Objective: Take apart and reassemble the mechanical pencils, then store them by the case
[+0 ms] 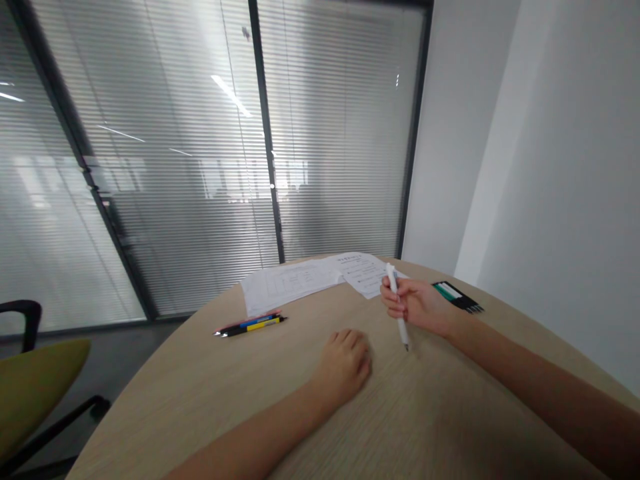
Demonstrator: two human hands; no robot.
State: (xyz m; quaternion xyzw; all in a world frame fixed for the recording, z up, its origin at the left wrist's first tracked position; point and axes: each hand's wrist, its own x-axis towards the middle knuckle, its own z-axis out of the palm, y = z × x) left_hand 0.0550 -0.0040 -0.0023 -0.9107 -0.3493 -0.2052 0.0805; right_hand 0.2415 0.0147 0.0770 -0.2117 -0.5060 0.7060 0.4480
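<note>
My right hand [423, 303] grips a white pen [403, 330] near its middle, above the right half of the table. The pen is nearly upright, its dark tip pointing down, and I cannot tell whether the tip meets the wood. My left hand [345, 363] rests palm down on the tabletop with its fingers curled in; its palm is hidden and nothing sticks out of it. Just beyond my right hand lies a black and green pack [453, 293] with several pen tips showing at one end. Printed paper sheets [290, 283] lie behind both hands.
Left of the sheets lies a small bunch of pens [253, 325] with red, blue and yellow barrels. The round wooden table [200, 400] curves away toward a glass partition with blinds [340, 133]. A green chair [35, 380] stands at the left, a white wall [565, 200] at the right.
</note>
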